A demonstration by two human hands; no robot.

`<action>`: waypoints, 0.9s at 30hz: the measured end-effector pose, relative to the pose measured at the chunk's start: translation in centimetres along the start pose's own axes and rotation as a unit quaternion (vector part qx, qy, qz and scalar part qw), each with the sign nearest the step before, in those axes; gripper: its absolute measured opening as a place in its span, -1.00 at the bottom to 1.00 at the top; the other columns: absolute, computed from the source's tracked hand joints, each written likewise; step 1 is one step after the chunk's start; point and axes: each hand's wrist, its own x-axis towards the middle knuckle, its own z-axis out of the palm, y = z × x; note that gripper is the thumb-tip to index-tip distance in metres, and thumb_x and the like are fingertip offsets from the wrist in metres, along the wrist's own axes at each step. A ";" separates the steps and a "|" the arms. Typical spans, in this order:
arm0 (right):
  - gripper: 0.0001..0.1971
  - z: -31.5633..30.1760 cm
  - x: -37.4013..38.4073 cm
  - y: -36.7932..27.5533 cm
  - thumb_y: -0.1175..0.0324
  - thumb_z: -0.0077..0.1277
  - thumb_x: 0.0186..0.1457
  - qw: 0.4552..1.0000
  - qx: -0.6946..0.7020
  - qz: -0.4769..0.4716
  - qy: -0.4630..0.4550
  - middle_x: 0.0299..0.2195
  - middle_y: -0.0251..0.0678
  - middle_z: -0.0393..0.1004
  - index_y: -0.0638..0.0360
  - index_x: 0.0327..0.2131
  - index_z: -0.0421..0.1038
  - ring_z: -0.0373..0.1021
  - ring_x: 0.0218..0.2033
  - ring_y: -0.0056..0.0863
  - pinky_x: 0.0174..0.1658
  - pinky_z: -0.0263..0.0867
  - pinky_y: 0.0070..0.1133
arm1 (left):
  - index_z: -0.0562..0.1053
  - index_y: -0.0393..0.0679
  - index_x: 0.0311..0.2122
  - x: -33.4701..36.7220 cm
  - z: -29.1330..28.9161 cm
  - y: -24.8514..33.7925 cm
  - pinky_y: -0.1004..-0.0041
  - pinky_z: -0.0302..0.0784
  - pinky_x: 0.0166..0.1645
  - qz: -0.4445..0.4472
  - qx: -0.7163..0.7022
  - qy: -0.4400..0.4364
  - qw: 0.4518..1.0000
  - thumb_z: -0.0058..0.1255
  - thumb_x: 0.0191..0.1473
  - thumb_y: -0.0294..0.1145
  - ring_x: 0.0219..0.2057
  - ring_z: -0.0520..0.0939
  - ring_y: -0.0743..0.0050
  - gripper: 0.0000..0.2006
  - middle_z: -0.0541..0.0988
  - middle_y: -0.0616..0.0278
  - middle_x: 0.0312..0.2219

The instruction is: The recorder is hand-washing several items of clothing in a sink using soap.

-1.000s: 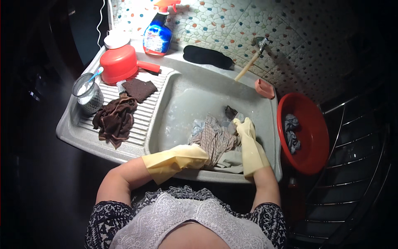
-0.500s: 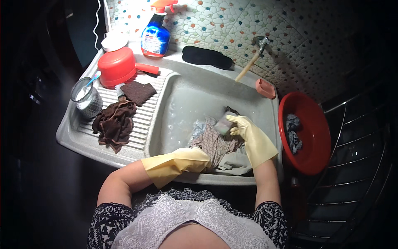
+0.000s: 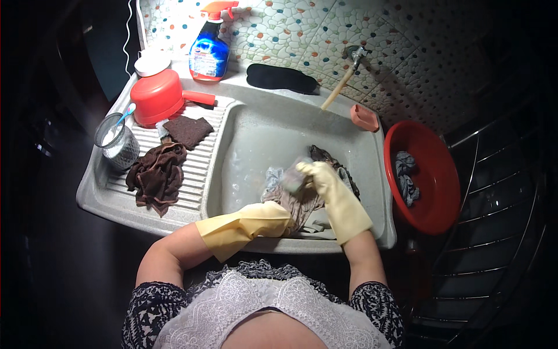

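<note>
home laundry/wash corner: stone sink with ribbed washboard, pebble-mosaic tiled wall, wall tap, red basin, spray cleaner bottle, wet clothes soaking

laundry in sink, basin right, pot left

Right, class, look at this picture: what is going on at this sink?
A person in yellow rubber gloves is washing clothes by hand in a grey sink. The right hand grips a small pale object over the wet garment, while the left hand presses the cloth. A brown rag lies on the ribbed drainboard.
</note>
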 end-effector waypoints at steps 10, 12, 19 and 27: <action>-0.76 -13.7 -7.8 1.5 0.30 0.10 0.08 0.968 -0.066 0.004 0.241 -0.35 -0.29 0.54 0.28 -0.25 0.47 0.51 -0.39 -0.46 -0.38 0.43 -0.47 | 0.49 -0.08 -0.20 0.2 1.2 0.3 0.16 0.55 -0.26 0.036 0.015 0.097 0.995 -0.10 0.12 -0.24 -0.30 0.64 0.01 -0.78 0.58 0.01 -0.34; -0.78 -7.7 -9.1 -1.6 0.37 0.13 0.04 0.958 -0.092 0.017 0.270 -0.38 -0.27 0.53 0.30 -0.26 0.48 0.49 -0.45 -0.45 -0.41 0.42 -0.48 | 0.51 -0.07 -0.22 -1.2 0.5 -0.1 0.14 0.54 -0.25 0.013 -0.045 0.092 0.995 -0.10 0.08 -0.31 -0.30 0.64 -0.03 -0.79 0.59 0.00 -0.34; -0.54 -4.3 -6.6 6.1 0.17 0.26 -0.10 0.983 -0.176 0.001 0.049 -0.45 -0.10 0.53 0.42 -0.26 0.49 0.47 -0.45 -0.42 -0.40 0.37 -0.50 | 0.58 -0.03 -0.31 -1.2 -1.5 2.1 0.26 0.52 -0.31 -0.105 -0.093 0.006 0.990 0.02 -0.09 -0.32 -0.37 0.64 0.05 -0.80 0.60 0.05 -0.39; -0.62 -4.1 -6.3 -0.6 0.18 0.22 -0.06 0.964 -0.162 -0.074 0.198 -0.41 -0.19 0.49 0.37 -0.33 0.45 0.41 -0.46 -0.46 -0.39 0.33 -0.48 | 0.60 -0.02 -0.31 1.3 0.8 -1.7 0.31 0.51 -0.29 -0.088 -0.045 -0.031 0.995 0.05 -0.10 -0.28 -0.37 0.64 0.21 -0.79 0.62 0.12 -0.41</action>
